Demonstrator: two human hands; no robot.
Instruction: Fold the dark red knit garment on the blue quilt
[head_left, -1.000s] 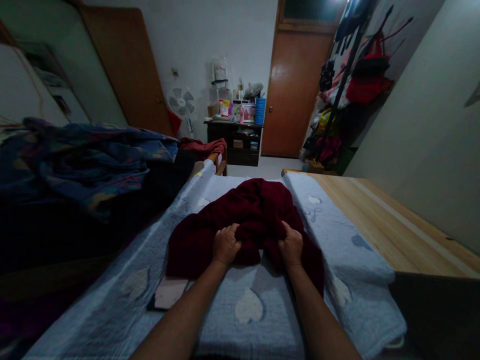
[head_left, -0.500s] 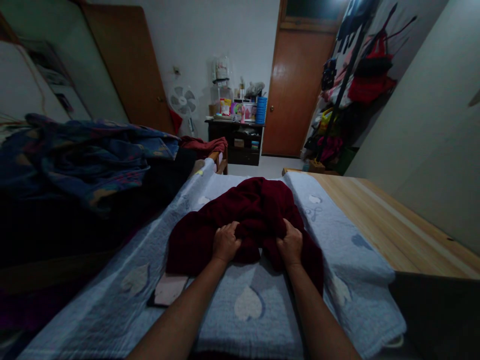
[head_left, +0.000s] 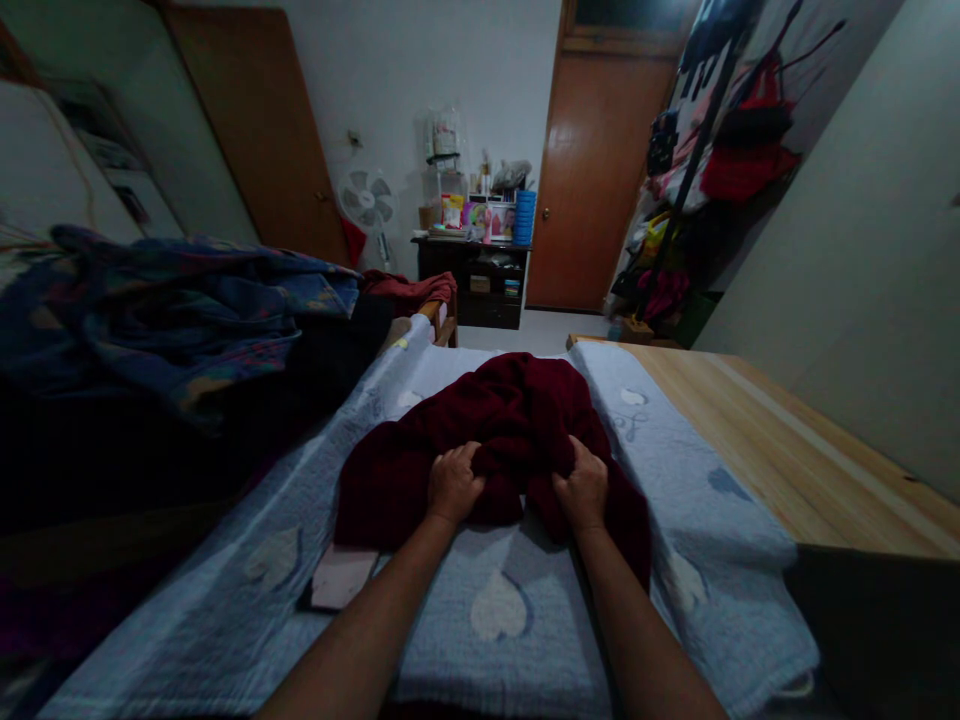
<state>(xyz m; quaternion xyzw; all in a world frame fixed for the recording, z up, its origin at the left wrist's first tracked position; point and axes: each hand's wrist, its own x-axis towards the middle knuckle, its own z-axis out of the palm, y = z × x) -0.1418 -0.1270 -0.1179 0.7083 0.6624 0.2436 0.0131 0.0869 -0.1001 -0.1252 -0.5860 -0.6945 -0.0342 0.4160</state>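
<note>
A dark red garment (head_left: 517,400) lies bunched on a pale blue cover with white heart shapes (head_left: 555,640). Its exact kind cannot be made out. My left hand (head_left: 454,485) is closed on its near edge, left of the middle, with the fingers partly hidden in the folds. To the right, my right hand (head_left: 583,487) grips the same cloth, thumb side toward the middle. Between the two hands the near edge parts and a bit of the cover shows. A flat pinkish item (head_left: 343,577) sticks out from beneath the garment's left corner.
Blue patterned clothing (head_left: 187,310) is heaped on the left. A wooden board (head_left: 787,440) runs along the right side. Farther back stand a fan (head_left: 370,200), a dark cabinet (head_left: 487,290) with items on top, and a brown door (head_left: 592,180). Bags (head_left: 750,150) hang at right.
The view has shifted very slightly. Both hands keep their grip on the garment, and its folds look the same.
</note>
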